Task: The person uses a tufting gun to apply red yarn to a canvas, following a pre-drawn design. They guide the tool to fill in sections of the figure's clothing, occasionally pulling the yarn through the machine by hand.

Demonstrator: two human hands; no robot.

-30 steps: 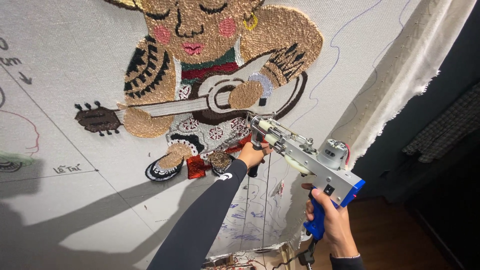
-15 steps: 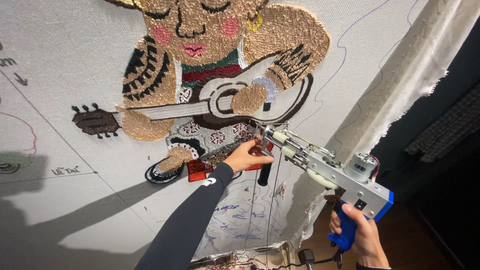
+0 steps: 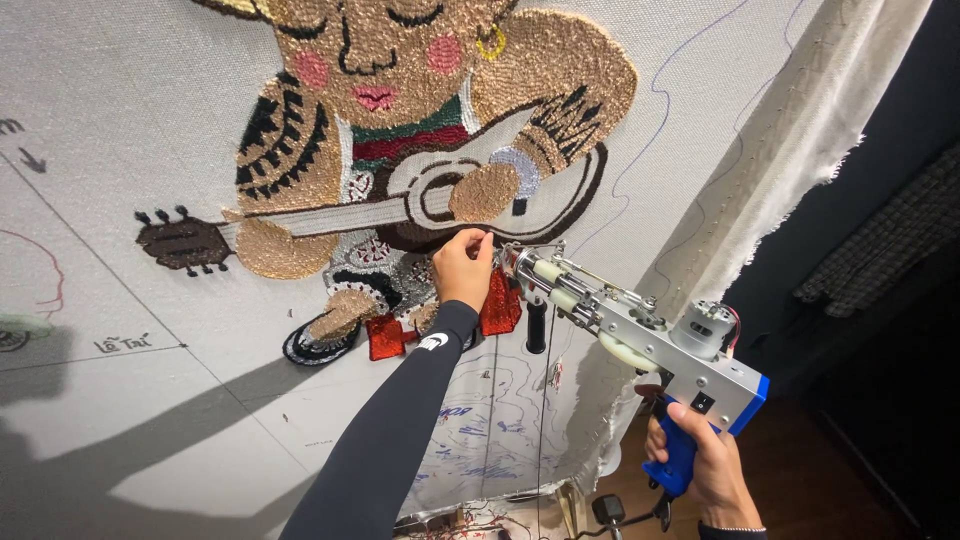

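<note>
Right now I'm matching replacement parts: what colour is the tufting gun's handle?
Blue, on the tufting gun's handle, gripped by the right hand; head view.

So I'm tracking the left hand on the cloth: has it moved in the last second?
Yes. The left hand has moved up the cloth, from beside the red tufted patch to just under the tufted guitar body, near the tufting gun's tip.

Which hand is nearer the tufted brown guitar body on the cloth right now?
Left. The left hand is pinched at the cloth just below the tufted brown guitar body. The right hand is far lower right, gripping the tufting gun's blue handle.
</note>
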